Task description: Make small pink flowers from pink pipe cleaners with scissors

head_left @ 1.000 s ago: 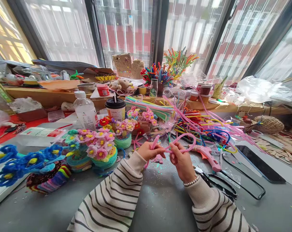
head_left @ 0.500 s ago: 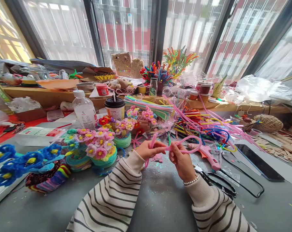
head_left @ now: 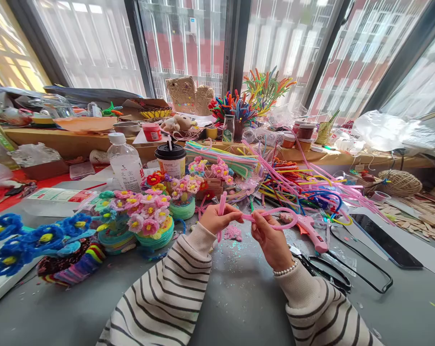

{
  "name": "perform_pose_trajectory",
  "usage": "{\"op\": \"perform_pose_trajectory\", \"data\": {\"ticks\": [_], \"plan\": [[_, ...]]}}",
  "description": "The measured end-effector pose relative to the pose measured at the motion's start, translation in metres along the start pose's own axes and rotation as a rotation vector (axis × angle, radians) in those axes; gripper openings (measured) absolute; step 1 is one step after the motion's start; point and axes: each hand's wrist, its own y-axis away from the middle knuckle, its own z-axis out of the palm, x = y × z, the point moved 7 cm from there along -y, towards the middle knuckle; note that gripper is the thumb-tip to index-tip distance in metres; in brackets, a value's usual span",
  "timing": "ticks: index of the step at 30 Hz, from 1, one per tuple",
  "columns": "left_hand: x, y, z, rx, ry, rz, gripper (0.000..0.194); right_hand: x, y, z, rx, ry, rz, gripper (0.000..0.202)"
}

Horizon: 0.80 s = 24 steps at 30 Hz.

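A pink pipe cleaner [head_left: 288, 211] stretches between my two hands above the grey table. My left hand [head_left: 217, 220] is closed on it, with one straight end standing up beside the fingers and a bit poking out below. My right hand [head_left: 270, 238] pinches the same pipe cleaner where it bends into a loop to the right. Under the hands lies a small pink patch of craft bits [head_left: 233, 233] among scattered glitter. To the left stand pots of pipe-cleaner flowers [head_left: 151, 206]. A pink glue gun [head_left: 313, 233] lies right of my right hand.
Black-handled scissors [head_left: 325, 271] and a phone [head_left: 385, 240] lie at the right. Bundles of pipe cleaners [head_left: 224, 161] spread behind the hands. A water bottle [head_left: 124, 161] and a lidded cup [head_left: 170, 161] stand at the back left. Blue flowers [head_left: 44, 240] sit at the far left.
My left hand has moved slightly and the pipe cleaner's upright end now stands straighter and a little further left. The loop at my right hand has dipped and narrowed a little.
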Motion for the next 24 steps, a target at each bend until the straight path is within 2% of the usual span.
{"op": "perform_pose_trajectory", "data": {"ticks": [3,6,11,15,20,24], "plan": [[-0.001,-0.002,-0.007,0.045,0.054,-0.045,0.02,-0.012,-0.002,-0.004,0.0,0.043,-0.047,0.012],[-0.003,-0.004,-0.013,0.076,0.109,-0.044,0.023,-0.025,-0.003,-0.004,-0.032,0.141,-0.109,0.014],[-0.007,-0.007,-0.023,0.113,0.177,-0.039,0.024,-0.038,-0.002,-0.012,-0.015,0.245,-0.183,0.018],[-0.007,-0.007,-0.026,0.121,0.173,-0.046,0.026,-0.041,-0.003,-0.022,0.019,0.243,-0.197,0.015],[0.0,-0.003,-0.033,0.231,0.078,-0.016,0.024,-0.044,-0.004,-0.033,0.121,0.227,-0.21,0.014],[0.004,-0.001,-0.038,0.311,0.039,0.027,0.025,-0.039,-0.006,-0.035,0.119,0.224,-0.129,0.022]]}}
